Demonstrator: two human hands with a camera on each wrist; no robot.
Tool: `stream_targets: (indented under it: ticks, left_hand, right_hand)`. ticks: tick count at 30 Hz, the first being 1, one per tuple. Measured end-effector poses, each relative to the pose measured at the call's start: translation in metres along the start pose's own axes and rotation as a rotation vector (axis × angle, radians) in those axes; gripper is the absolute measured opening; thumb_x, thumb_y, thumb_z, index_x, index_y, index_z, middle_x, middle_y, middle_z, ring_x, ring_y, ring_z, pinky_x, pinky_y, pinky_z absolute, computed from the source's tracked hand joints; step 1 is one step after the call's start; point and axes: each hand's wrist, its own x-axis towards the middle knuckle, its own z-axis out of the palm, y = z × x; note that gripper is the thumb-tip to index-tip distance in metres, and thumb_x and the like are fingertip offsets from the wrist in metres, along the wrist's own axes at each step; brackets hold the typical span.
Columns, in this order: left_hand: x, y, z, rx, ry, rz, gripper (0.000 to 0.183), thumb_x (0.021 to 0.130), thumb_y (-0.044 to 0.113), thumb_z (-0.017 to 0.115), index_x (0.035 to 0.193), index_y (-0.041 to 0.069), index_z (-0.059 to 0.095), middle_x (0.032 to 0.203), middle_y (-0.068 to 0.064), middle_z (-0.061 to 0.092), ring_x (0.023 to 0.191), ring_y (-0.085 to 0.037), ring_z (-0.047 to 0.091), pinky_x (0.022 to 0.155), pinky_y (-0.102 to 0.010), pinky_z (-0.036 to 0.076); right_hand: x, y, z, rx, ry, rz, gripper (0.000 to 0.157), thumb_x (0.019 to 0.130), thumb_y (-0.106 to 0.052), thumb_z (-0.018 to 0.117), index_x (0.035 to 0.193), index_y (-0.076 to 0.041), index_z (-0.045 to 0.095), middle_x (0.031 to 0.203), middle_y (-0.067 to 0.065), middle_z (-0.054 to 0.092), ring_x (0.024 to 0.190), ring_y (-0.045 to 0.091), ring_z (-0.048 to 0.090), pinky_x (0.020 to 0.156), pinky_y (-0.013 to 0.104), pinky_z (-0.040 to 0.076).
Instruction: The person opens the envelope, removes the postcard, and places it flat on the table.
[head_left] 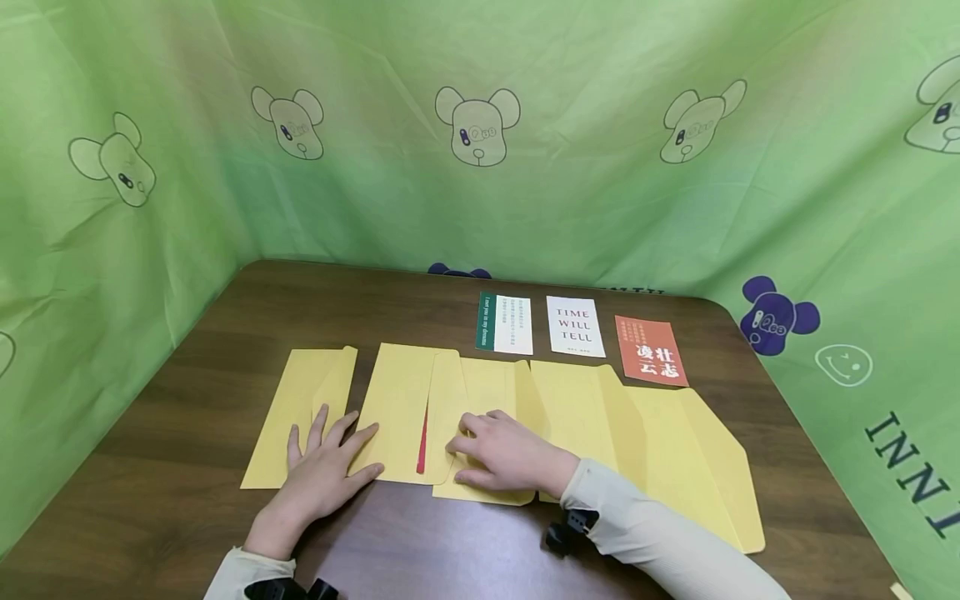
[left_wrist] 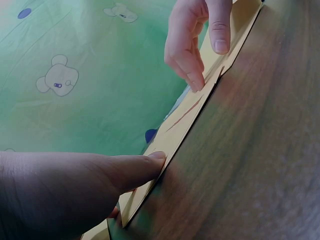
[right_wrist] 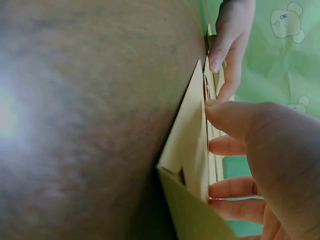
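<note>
My left hand (head_left: 324, 473) is spread, its thumb resting on the lower left edge of the second yellow envelope (head_left: 396, 400). Its other fingers reach across the gap towards the leftmost envelope (head_left: 288, 400). With loosely bent fingers, my right hand (head_left: 504, 454) touches the right-hand flap (head_left: 448, 383) of the second envelope. In the right wrist view, the thumb (right_wrist: 232, 115) and fingertips press along this flap. Through the slit beside the flap shows a narrow strip of something red (head_left: 422, 446). The third envelope (head_left: 487, 383) lies partly under my right hand.
Two more envelopes, a fourth (head_left: 573, 400) and a fifth (head_left: 671, 450), overlap towards the right. Behind them lie a green-and-white card (head_left: 513, 325), a white card (head_left: 576, 312) and a red card (head_left: 651, 342). A green printed curtain (head_left: 480, 217) surrounds the wooden table (head_left: 150, 467).
</note>
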Motion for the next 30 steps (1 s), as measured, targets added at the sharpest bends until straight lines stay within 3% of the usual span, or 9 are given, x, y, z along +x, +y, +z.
stream_targets:
  ticks: [6,12,20,30]
  left_hand:
    - [0.0,0.0,0.0,-0.001,-0.007,-0.006,0.057,0.092,0.049,0.064,0.14,0.019,0.058,0.15,-0.014,0.042,0.145,-0.049,0.011,0.104,-0.076,0.001]
    - [0.0,0.001,0.0,0.002,0.001,-0.003,0.057,0.092,0.048,0.065,0.14,0.018,0.058,0.15,-0.014,0.042,0.145,-0.049,0.012,0.103,-0.077,0.002]
    - [0.001,-0.001,0.002,0.005,0.02,0.002,0.056,0.092,0.045,0.066,0.139,0.016,0.059,0.15,-0.016,0.042,0.145,-0.049,0.011,0.104,-0.076,0.001]
    - [0.002,-0.003,0.004,-0.001,0.015,0.0,0.056,0.092,0.044,0.067,0.14,0.016,0.058,0.151,-0.015,0.041,0.146,-0.048,0.009,0.105,-0.075,0.0]
  right_hand:
    - [0.006,-0.003,-0.002,-0.057,0.001,-0.019,0.048,0.093,-0.052,0.061,0.132,-0.024,0.063,0.095,0.0,0.054,0.079,0.014,0.052,0.089,0.037,0.045]
    - [0.009,-0.007,-0.003,-0.115,-0.049,-0.023,0.057,0.095,-0.057,0.055,0.147,-0.037,0.048,0.092,0.0,0.049,0.084,0.016,0.047,0.085,0.037,0.045]
    - [0.013,-0.012,-0.006,-0.151,-0.13,0.009,0.053,0.096,-0.06,0.052,0.146,-0.044,0.048,0.1,0.003,0.05,0.089,0.018,0.049,0.082,0.037,0.044]
    - [0.014,-0.016,-0.008,-0.137,-0.14,0.026,0.052,0.095,-0.059,0.054,0.144,-0.041,0.052,0.098,0.002,0.047,0.085,0.016,0.046,0.071,0.031,0.044]
